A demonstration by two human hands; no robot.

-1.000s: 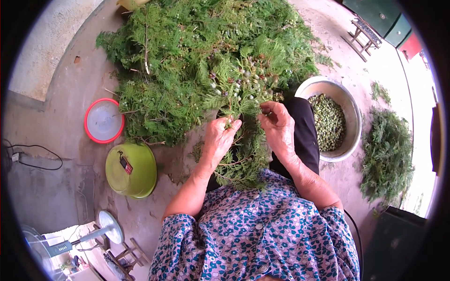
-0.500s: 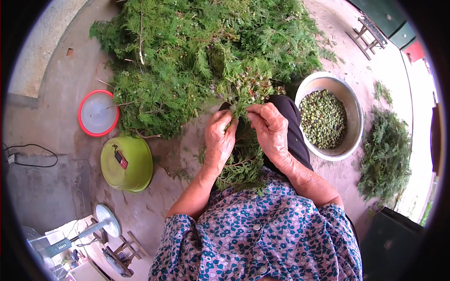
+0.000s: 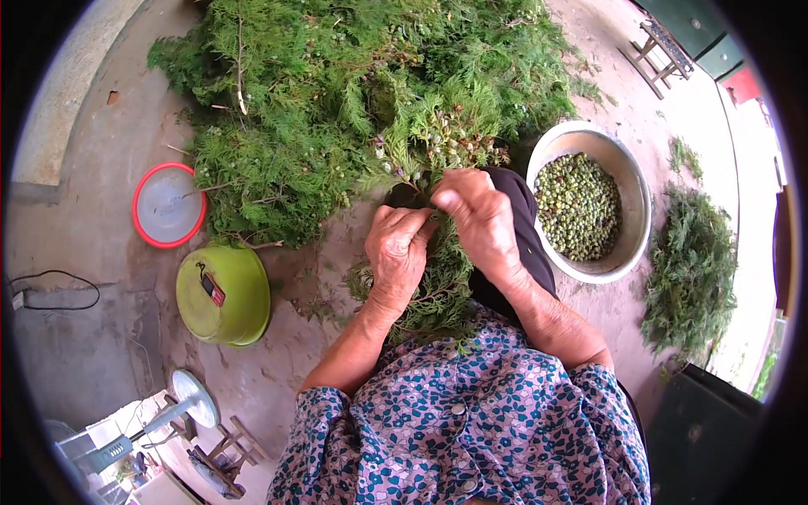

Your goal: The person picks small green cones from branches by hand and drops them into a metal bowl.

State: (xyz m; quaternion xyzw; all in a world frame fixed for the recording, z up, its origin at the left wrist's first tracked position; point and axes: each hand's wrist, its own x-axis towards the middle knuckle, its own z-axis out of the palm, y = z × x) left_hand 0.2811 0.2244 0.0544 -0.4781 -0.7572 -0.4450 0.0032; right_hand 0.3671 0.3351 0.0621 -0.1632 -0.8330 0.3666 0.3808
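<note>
My left hand (image 3: 396, 254) is closed in a pinch over my lap, with a bit of evergreen sprig (image 3: 439, 220) at its fingertips. Just beside it, my right hand (image 3: 481, 220) is curled shut, its thumb pressed to the bent fingers; what they grip is hidden. Below and between the hands, a feathery green branch (image 3: 433, 290) lies across my lap. Directly ahead of them, cone-bearing twigs (image 3: 450, 139) stick out of a large heap of cut evergreen branches (image 3: 320, 93).
At right stands a metal basin (image 3: 635, 202) with many small green cones (image 3: 579, 206); beyond it lies a smaller branch pile (image 3: 690, 269). To the left are a red-rimmed sieve (image 3: 168, 206), an upturned green basin (image 3: 223, 295) and a fan (image 3: 109, 454). A stool (image 3: 656, 55) stands far right.
The green sprig that showed between my fingertips is now mostly hidden. My right hand has turned and closed more, drawing slightly left; my left hand has dropped a little.
</note>
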